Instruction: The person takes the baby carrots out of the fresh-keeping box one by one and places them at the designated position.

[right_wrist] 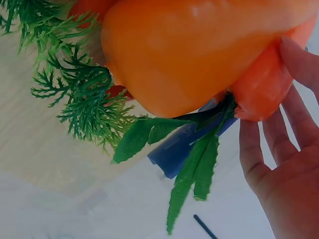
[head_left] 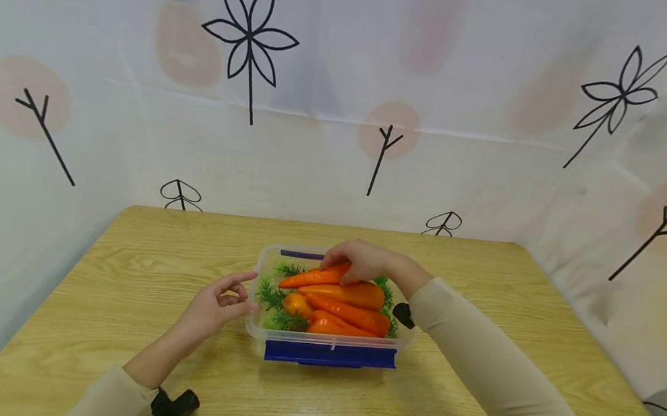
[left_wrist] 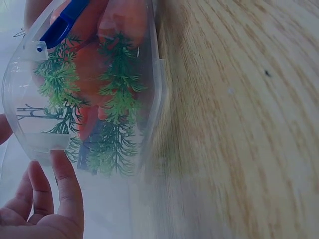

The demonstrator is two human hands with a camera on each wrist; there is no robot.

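Observation:
A clear plastic box [head_left: 256, 331] with blue clip flaps holds several orange carrots [head_left: 355, 294] and feathery green sprigs [head_left: 269, 293]. At the back of the box, my right hand [head_left: 361, 258] grips the rearmost carrot [head_left: 308, 278], thumb on the near side and fingers on the far side. The right wrist view shows this carrot [right_wrist: 261, 89] between thumb and fingers, with flat green leaves [right_wrist: 192, 169] at its thick end. My left hand [head_left: 216, 307] is at the left rim, its fingers loosely extended; in the left wrist view the fingertips [left_wrist: 61, 162] meet the box wall.
The box stands on a wood-grain table [head_left: 170, 252]. A white cloth [head_left: 313, 165] with plant drawings hangs behind and along both sides. One blue flap [head_left: 330, 354] hangs down at the front of the box. Each wrist wears a small black camera [head_left: 173, 408].

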